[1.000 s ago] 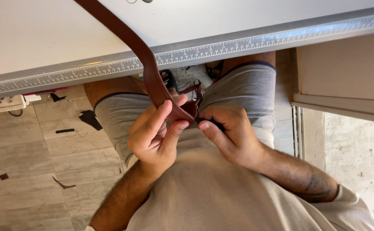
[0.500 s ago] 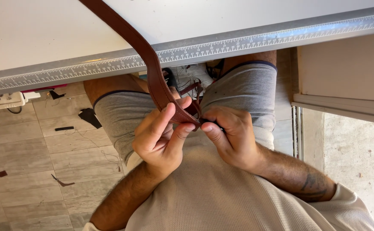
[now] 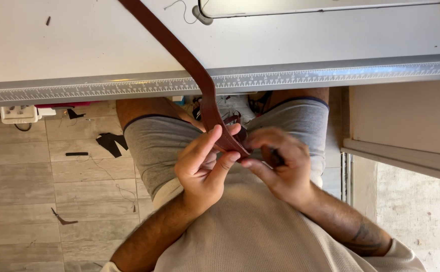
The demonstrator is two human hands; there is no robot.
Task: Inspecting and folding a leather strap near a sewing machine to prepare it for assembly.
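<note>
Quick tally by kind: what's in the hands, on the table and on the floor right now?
Brown leather strap, held by left hand and right hand: 1
Ruler strip along the table edge: 1
White power strip on the floor: 1
Dark scraps on the floor, such as: at least 4
Total: at least 7

Both hands meet at the centre of the frame, above the lap. The left hand [image 3: 202,163] comes up from the lower left, forearm bare, fingers stretched upward and thumb pressed toward the right hand [image 3: 280,163]. The right hand enters from the lower right, fingers curled and pinched, forearm tattooed near the sleeve.
</note>
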